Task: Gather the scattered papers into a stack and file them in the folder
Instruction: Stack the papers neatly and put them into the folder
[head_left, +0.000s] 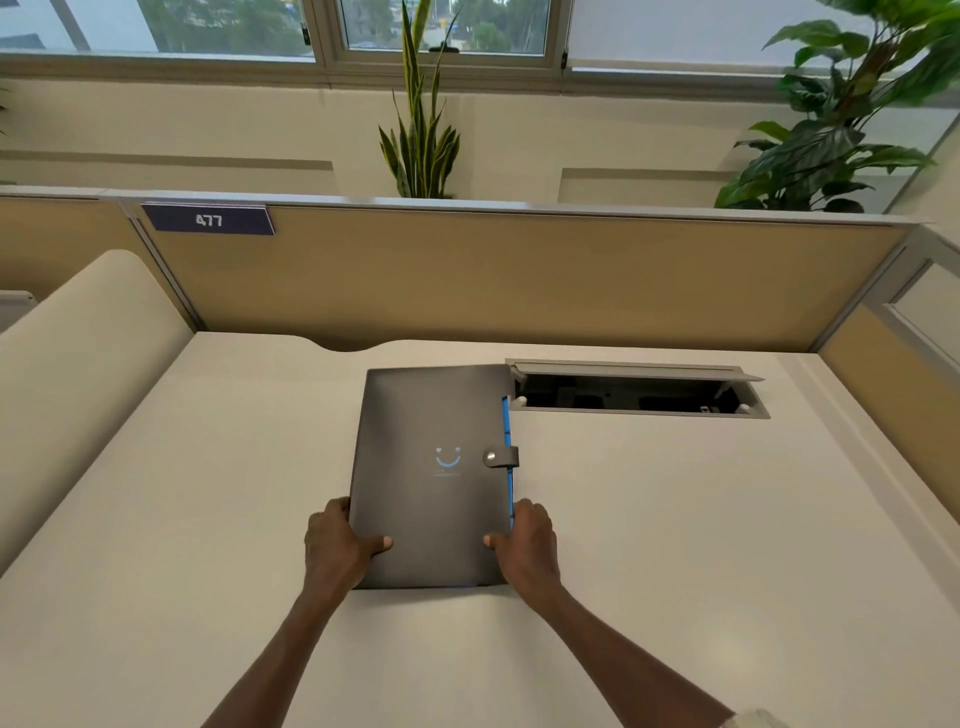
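A dark grey folder (431, 467) lies closed on the white desk (675, 519), with a blue smiley mark on its cover and a snap strap fastened at its right edge. A blue inner edge shows along its right side. My left hand (335, 545) grips the folder's near left corner, thumb on the cover. At the near right corner my right hand (524, 548) holds it the same way. No loose papers are in sight.
An open cable hatch (636, 395) is sunk into the desk just right of the folder's far end. A tan partition (519, 275) with a "477" sign (208, 220) closes the back. Plants stand behind it. A curved cream panel (78, 364) rises at the left.
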